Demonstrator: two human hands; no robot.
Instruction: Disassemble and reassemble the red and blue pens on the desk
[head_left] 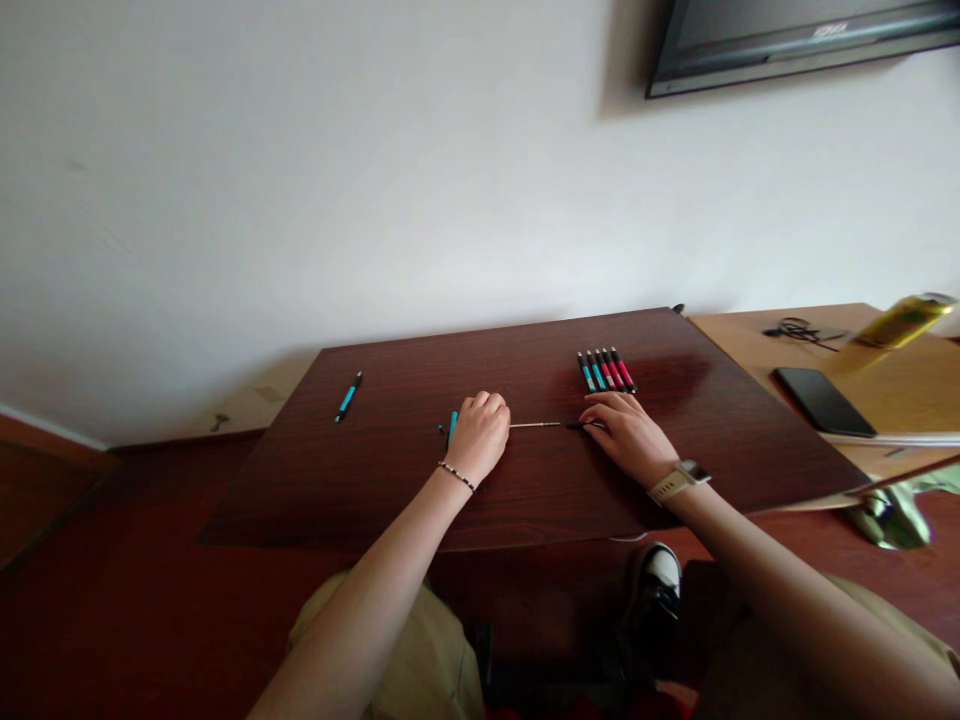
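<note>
Near the middle of the dark wooden table [375, 490], my left hand [481, 432] is closed on one end of a thin pen refill [534, 425], which points to the right. A blue pen barrel [452, 428] lies beside that hand, partly hidden by it. My right hand [628, 432] pinches a small black pen part [574, 425] just off the refill's free end. Behind my right hand several blue and pink pens [606, 370] lie in a row. A single blue pen [348, 397] rests at the table's left side.
On a lighter wooden table [922, 385] at the right are a black phone [823, 401], a black cable [799, 330] and a yellow can [906, 320]. A screen [802, 45] hangs on the wall behind.
</note>
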